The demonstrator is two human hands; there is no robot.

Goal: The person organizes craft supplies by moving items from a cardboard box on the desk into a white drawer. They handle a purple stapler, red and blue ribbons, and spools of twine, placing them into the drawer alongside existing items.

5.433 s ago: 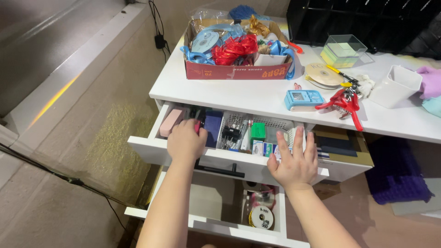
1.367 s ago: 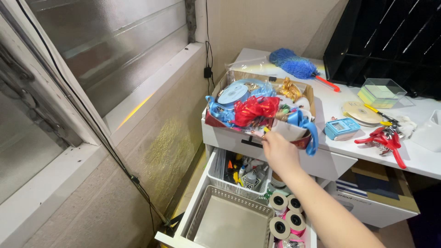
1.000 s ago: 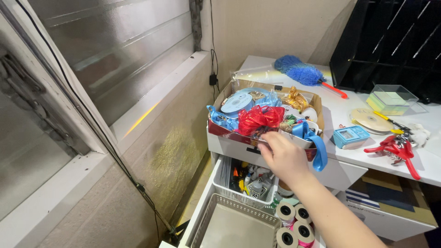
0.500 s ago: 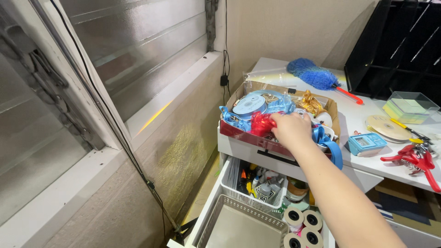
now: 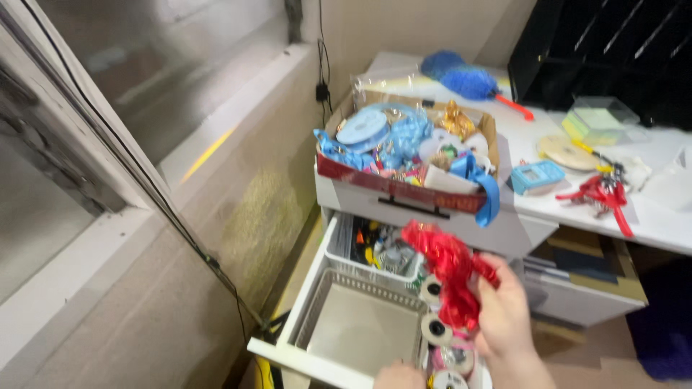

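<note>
Head view: a red ribbon [image 5: 447, 270] was clamped in the right hand [image 5: 504, 317], fingers closed on its crinkled bunch, above the open bottom drawer [image 5: 288, 338]. Tape rolls [image 5: 436, 328] lay just below it, beside an empty basket [image 5: 360, 324]. The left hand [image 5: 398, 376] was seen only partly at the lower edge; its grip could not be told. A ribbon box [image 5: 404, 191] stood on the desk [image 5: 649, 216].

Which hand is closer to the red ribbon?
The right hand. It grips the red ribbon above the open drawer. The left hand is apart from it, lower, at the bottom edge of the view, near the tape rolls.
</note>
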